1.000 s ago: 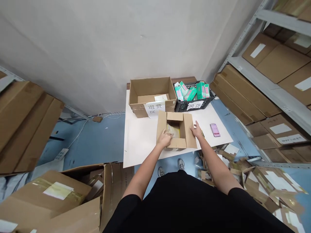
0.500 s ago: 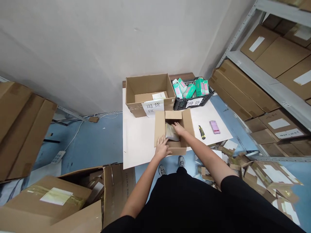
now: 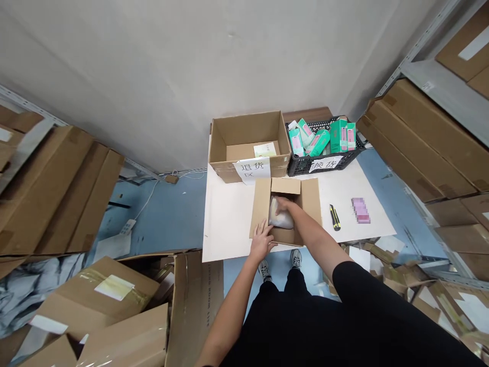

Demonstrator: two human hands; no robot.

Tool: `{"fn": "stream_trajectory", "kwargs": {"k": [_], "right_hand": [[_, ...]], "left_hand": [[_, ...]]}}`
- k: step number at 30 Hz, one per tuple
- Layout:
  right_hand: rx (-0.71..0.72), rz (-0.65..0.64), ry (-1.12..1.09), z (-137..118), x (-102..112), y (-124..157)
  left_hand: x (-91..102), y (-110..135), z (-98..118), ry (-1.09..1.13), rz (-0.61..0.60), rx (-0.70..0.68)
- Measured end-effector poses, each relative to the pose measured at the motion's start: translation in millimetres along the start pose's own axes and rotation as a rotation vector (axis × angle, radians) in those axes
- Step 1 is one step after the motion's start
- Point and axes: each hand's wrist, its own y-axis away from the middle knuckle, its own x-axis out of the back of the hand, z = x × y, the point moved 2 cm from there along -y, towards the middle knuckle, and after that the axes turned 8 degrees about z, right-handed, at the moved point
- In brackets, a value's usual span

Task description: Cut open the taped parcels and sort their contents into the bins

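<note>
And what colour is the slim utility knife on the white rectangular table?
The slim utility knife is yellow and black, seen best in the head view.

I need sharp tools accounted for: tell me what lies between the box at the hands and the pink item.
Head view: a cutter, between that box and the pink item.

Looks like matt cardboard for the box point(image 3: 284, 236) at the bench's point(image 3: 227, 214) front edge, slightly glossy plastic for the pouch point(image 3: 280, 220).
</note>
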Motion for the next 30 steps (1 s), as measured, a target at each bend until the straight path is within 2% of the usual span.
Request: {"fn": "stream_trajectory", "kwargs": {"k": [3, 5, 7, 11, 14, 17, 20, 23, 25, 28, 30], "right_hand": [[0.046, -0.098, 0.068, -10, 10, 14], [0.151, -0.147, 0.128, -21, 21, 31], [0.294, -0.143, 0.189, -34, 36, 51], [0.526, 0.004, 0.302, -65, 73, 88], [0.626, 0.105, 0.315, -91, 101, 107], [0.624, 0.254, 0.244, -113, 125, 121], [0.592, 0.410, 0.142, -125, 141, 135], [0.609, 0.577, 0.046, -121, 152, 149], [0.628, 0.720, -0.003, -109, 155, 154], [0.626, 0.909, -0.072, -77, 150, 155], [0.578, 0.936, -0.098, -47, 135, 148]], "left_hand": [[0.5, -3, 3, -0.032, 0.011, 0.022], [4.1, -6, 4, -0.046, 0.019, 0.038], [11.3, -9, 3, -0.058, 0.031, 0.055], [33.7, -9, -7, -0.121, 0.066, 0.071], [51.9, 1, -26, -0.184, 0.067, 0.081], [70.8, 20, -56, -0.224, 0.053, 0.104], [92.3, 42, -91, -0.276, 0.043, 0.169], [113.7, 57, -118, -0.347, -0.003, 0.273], [125.1, 59, -128, -0.395, -0.051, 0.366], [135.4, 60, -135, -0.434, -0.093, 0.478], [138.2, 62, -140, -0.430, -0.085, 0.520]]}}
